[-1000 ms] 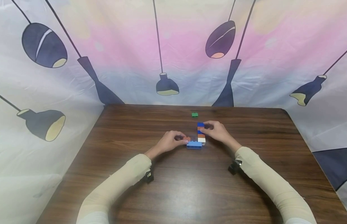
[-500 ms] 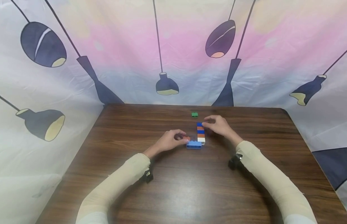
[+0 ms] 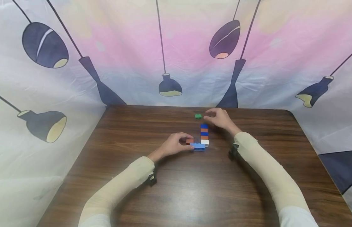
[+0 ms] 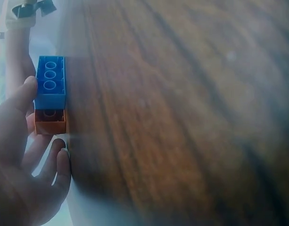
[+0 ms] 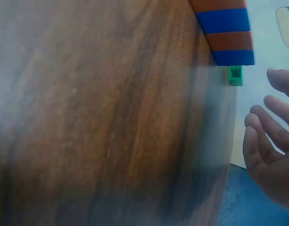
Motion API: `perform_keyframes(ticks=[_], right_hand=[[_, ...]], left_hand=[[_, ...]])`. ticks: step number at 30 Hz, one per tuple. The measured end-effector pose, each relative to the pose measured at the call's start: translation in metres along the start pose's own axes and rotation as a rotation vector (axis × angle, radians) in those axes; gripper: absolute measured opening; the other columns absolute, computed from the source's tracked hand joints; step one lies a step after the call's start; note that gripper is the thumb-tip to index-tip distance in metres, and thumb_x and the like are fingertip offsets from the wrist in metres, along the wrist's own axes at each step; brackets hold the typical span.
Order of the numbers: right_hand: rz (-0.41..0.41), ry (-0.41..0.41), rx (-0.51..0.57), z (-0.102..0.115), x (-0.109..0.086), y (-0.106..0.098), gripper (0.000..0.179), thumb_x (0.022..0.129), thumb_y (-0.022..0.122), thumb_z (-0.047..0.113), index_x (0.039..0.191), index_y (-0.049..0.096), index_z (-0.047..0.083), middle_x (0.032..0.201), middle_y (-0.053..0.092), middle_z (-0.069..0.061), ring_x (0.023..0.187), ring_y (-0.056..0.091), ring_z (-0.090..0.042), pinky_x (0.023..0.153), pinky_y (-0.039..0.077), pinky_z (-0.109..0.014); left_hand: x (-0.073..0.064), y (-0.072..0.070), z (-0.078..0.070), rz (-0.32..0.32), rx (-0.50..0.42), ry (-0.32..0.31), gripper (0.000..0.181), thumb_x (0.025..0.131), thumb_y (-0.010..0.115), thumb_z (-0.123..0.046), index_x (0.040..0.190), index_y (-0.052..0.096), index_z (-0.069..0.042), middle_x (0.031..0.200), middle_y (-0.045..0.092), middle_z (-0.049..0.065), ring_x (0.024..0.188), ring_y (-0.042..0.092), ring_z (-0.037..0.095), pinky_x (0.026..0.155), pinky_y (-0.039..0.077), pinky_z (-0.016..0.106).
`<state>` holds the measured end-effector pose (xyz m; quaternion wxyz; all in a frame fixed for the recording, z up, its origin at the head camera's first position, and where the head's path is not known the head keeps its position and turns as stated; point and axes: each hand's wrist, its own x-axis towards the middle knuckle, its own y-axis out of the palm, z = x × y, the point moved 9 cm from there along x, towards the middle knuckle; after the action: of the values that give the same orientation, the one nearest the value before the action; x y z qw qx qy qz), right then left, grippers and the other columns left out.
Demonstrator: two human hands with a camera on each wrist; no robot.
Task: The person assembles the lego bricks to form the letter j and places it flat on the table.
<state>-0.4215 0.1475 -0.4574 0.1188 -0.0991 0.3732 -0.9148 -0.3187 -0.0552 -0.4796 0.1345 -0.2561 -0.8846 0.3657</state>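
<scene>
My left hand (image 3: 174, 143) holds the left end of a brick assembly: its thumb is at the light blue toy brick (image 3: 199, 147) and its index finger reaches behind the orange brick (image 3: 189, 141). Seen from the left wrist, the hollow underside of the light blue brick (image 4: 50, 80) shows, with the orange brick (image 4: 50, 123) beside it. A row of blue and orange bricks (image 3: 204, 130) runs away from a white brick (image 3: 205, 142) at the right end. My right hand (image 3: 220, 118) holds nothing, its fingers loosely bent beside the small green brick (image 3: 198, 116).
The brown wooden table (image 3: 187, 186) extends all around the bricks. A printed cloth (image 3: 136, 56) with lamp drawings hangs behind its far edge. Small black wrist cameras are strapped at both sleeves.
My right hand has left the blue and orange row and moved away toward the green brick. The left hand has stayed by the light blue and orange bricks, its thumb shifting slightly.
</scene>
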Motion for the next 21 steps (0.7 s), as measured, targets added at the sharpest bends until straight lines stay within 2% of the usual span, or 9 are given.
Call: perform_keyframes(ticks=[6,12,21], right_hand=[[0.012,-0.037,-0.009,0.003,0.012,0.011,0.045,0.098,0.070,0.033,0.134,0.066,0.007,0.133,0.066,-0.015,0.115,0.064,-0.033,0.096,0.051,-0.053],[0.014,-0.023,-0.019,0.003,0.021,0.020,0.044,0.098,0.070,0.032,0.134,0.066,0.007,0.136,0.065,-0.016,0.115,0.065,-0.034,0.097,0.051,-0.052],[-0.004,-0.032,-0.067,0.006,0.026,0.027,0.041,0.098,0.070,0.029,0.131,0.068,0.004,0.130,0.068,-0.017,0.119,0.063,-0.035,0.100,0.049,-0.053]], left_hand=[[0.002,0.001,0.001,0.003,0.003,-0.008,0.049,0.087,0.081,-0.045,0.127,0.071,-0.018,0.125,0.070,-0.001,0.118,0.062,0.014,0.101,0.049,0.037],[0.003,0.001,0.001,0.003,0.003,-0.010,0.049,0.087,0.081,-0.045,0.127,0.071,-0.018,0.125,0.070,-0.001,0.119,0.062,0.016,0.102,0.050,0.038],[0.003,0.001,0.002,-0.001,-0.006,-0.008,0.049,0.087,0.081,-0.045,0.127,0.071,-0.017,0.127,0.070,0.000,0.120,0.062,0.017,0.103,0.049,0.040]])
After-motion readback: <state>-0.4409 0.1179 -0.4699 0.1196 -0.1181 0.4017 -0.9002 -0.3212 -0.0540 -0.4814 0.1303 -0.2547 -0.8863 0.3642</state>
